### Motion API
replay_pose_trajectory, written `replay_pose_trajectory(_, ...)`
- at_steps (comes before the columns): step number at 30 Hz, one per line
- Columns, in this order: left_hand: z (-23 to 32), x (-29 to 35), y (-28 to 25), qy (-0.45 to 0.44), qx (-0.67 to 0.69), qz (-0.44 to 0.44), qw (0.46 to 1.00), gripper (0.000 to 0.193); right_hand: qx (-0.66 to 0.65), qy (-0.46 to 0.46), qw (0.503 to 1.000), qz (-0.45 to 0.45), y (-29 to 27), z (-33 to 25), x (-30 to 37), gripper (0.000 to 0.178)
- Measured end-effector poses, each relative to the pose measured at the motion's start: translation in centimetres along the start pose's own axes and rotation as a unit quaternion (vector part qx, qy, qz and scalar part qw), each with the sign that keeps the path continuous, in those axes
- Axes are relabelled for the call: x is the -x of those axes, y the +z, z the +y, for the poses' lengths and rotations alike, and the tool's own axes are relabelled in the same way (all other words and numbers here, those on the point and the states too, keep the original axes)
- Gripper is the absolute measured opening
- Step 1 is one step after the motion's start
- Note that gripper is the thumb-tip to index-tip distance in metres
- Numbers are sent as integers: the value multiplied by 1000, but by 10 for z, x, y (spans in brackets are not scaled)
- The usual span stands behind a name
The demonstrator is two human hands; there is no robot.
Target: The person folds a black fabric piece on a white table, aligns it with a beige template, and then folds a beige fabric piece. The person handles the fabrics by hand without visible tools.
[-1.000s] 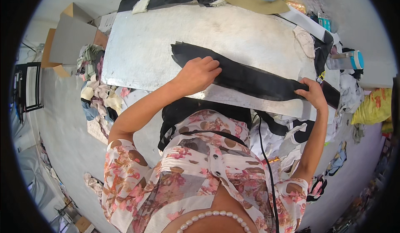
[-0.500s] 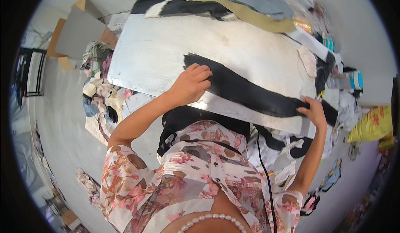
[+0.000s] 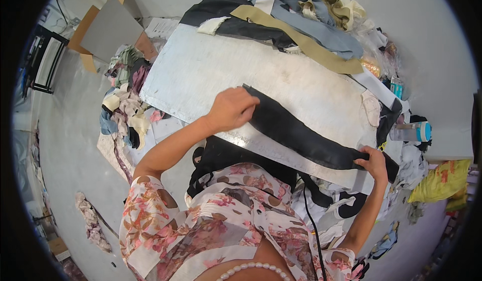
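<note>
A long black fabric strip point(image 3: 301, 138) lies slantwise across the pale tabletop point(image 3: 211, 65), near its front edge. My left hand point(image 3: 232, 109) is closed on the strip's far left end, with the fingers curled over its edge. Toward the right end, my right hand point(image 3: 373, 163) pinches the strip between thumb and fingers. A short black piece continues past that hand to the right. The strip lies fairly flat between the two hands.
Olive point(image 3: 296, 37) and blue-grey fabric point(image 3: 321, 32) pieces lie along the table's far side on black cloth. Cloth scraps point(image 3: 128, 110) heap up at the left. A clear jar with a blue lid point(image 3: 423, 131) and a yellow bag point(image 3: 441, 181) are at the right.
The view has shifted, so the table sits lower in the picture. At the strip's left end, the frayed edge now looks folded or tucked under my left hand. My right hand keeps its pinch.
</note>
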State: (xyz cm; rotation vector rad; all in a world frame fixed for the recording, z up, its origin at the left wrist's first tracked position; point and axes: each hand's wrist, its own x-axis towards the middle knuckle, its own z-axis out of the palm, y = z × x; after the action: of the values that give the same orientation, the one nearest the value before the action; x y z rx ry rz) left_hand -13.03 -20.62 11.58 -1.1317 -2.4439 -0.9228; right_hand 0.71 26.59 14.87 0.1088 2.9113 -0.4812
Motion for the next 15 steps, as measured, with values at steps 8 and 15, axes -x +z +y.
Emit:
replay_pose_trajectory(8, -106, -102, 3, -118, -69, 171, 976, 15, -273, -24, 935, 226, 10, -45, -141, 22)
replay_pose_trajectory(15, -223, -153, 24, -328, -200, 247, 890, 36, -235, 203, 866, 393, 54, -21, -242, 48)
